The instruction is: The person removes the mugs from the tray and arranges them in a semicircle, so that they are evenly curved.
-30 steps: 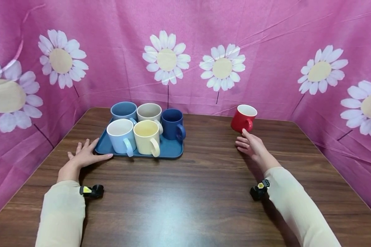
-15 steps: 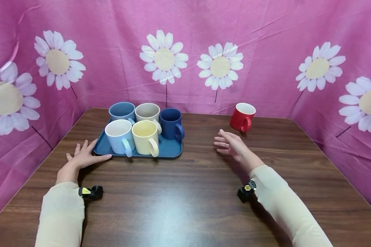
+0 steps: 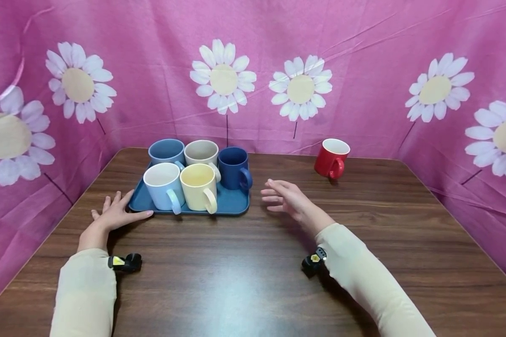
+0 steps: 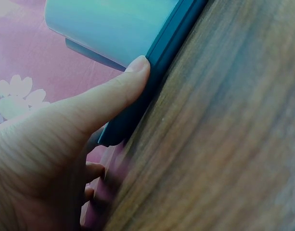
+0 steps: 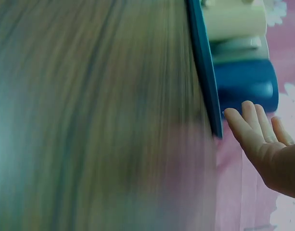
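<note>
My left hand [image 3: 114, 217] rests at the near left corner of a blue tray [image 3: 232, 208], its thumb [image 4: 121, 89] laid against the front rim and its fingers spread on the left side. On the tray stand a light blue mug [image 3: 162, 189], a yellow mug [image 3: 197, 192], a grey-blue mug [image 3: 166, 152], a beige mug [image 3: 200, 152] and a dark blue mug [image 3: 233, 173]. My right hand [image 3: 291, 201], holding nothing, is just right of the tray, fingers extended toward it. In the right wrist view its fingertips are close to the dark blue mug.
A red mug [image 3: 331, 159] with a white inside stands at the back right of the wooden table [image 3: 236, 262], handle facing forward. A pink cloth [image 3: 261, 28] printed with white daisies hangs behind and at both sides of the table.
My right hand has left the red mug and moved left to beside the tray. The red mug, which leaned slightly, stays at the back right. My left hand stays at the tray's corner.
</note>
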A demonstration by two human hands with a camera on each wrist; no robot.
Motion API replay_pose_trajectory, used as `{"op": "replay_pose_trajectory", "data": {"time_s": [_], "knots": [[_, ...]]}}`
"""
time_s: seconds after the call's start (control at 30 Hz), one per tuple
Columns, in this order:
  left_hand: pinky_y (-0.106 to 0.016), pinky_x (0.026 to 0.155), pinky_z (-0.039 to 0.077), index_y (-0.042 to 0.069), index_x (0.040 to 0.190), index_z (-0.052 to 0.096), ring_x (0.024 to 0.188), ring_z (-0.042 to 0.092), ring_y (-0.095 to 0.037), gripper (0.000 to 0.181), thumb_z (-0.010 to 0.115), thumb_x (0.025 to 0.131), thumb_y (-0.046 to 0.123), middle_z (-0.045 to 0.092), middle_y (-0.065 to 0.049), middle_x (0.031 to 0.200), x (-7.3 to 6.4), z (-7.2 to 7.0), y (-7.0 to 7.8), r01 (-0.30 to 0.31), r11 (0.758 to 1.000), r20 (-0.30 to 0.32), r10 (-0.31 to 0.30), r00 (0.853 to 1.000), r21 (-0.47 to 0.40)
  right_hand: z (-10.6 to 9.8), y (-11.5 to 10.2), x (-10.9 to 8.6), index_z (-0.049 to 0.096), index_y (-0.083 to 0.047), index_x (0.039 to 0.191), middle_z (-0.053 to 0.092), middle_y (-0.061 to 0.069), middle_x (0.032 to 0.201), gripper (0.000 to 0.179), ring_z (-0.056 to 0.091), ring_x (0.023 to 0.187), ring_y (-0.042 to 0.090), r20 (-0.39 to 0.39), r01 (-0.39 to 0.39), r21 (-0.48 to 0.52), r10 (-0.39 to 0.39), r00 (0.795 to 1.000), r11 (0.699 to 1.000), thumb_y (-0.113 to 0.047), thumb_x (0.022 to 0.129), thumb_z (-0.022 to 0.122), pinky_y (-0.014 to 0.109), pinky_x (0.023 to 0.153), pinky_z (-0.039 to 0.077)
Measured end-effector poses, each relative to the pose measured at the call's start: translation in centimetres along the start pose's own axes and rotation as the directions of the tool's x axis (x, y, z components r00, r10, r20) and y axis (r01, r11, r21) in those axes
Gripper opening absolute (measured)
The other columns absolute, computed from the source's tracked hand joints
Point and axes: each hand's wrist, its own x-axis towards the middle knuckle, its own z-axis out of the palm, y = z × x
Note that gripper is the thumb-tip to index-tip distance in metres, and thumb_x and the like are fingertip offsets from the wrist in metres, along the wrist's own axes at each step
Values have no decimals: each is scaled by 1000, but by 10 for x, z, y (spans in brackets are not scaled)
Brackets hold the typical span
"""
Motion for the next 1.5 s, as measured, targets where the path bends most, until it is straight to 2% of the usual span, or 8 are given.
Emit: {"op": "replay_pose_trajectory", "data": {"time_s": [0.3,0.6,0.73,0.87,1.0,1.13,1.3,1.5], "knots": [[-71,74,-13,6,138,0,113,-20,-53,101,55,72,58,-12,-36,131,-1,0,2,-4,1000,-8,4,1000,8,46,4,10,34,8,125,38,31,123,53,40,111,39,116,-4,-9,5,993,1000,-27,88,48,48,85,37],[-70,74,-15,6,138,-1,114,-21,-52,101,56,72,57,-13,-35,132,0,1,2,-9,1000,-5,9,1000,-9,81,12,20,39,9,121,47,28,115,52,51,100,32,123,-11,0,11,992,1000,-27,86,52,47,80,41],[-70,75,-14,7,138,-1,114,-21,-52,101,56,72,57,-13,-35,132,0,1,2,-11,1000,-5,11,1000,-4,96,14,22,46,9,113,55,20,103,44,55,89,25,114,-17,5,16,993,1000,-25,86,53,47,78,43],[-70,75,-14,7,138,0,114,-20,-52,100,55,72,58,-12,-35,132,0,1,1,-11,1000,-8,11,1000,3,110,16,24,53,6,99,57,10,87,29,56,81,21,90,-23,23,21,996,999,-21,86,53,48,77,43],[-71,74,-14,6,138,0,114,-20,-52,101,55,72,58,-12,-36,132,0,1,0,-8,1000,-8,8,1000,-3,121,17,26,57,6,96,59,8,79,27,57,75,19,71,-38,-9,39,997,999,-19,87,52,48,75,44],[-71,74,-14,6,138,0,113,-20,-53,100,55,72,58,-12,-36,131,-1,1,-1,-8,1000,-7,8,1000,-4,129,19,28,59,8,98,60,7,75,29,57,68,16,41,-62,-60,65,997,996,-18,88,51,46,73,45],[-71,74,-14,6,138,0,114,-20,-53,100,55,72,58,-12,-36,132,-1,1,-1,-5,1000,-7,5,1000,-3,139,20,32,62,5,91,62,7,75,25,59,65,14,-47,-97,-104,92,995,990,-17,87,52,45,72,45],[-70,74,-14,6,138,0,114,-20,-52,101,55,72,58,-12,-35,132,-1,1,-1,-5,1000,-10,5,1000,-2,147,17,31,64,3,86,65,8,77,22,62,71,14,-128,-135,-65,126,984,989,-13,88,50,44,73,41]]}}
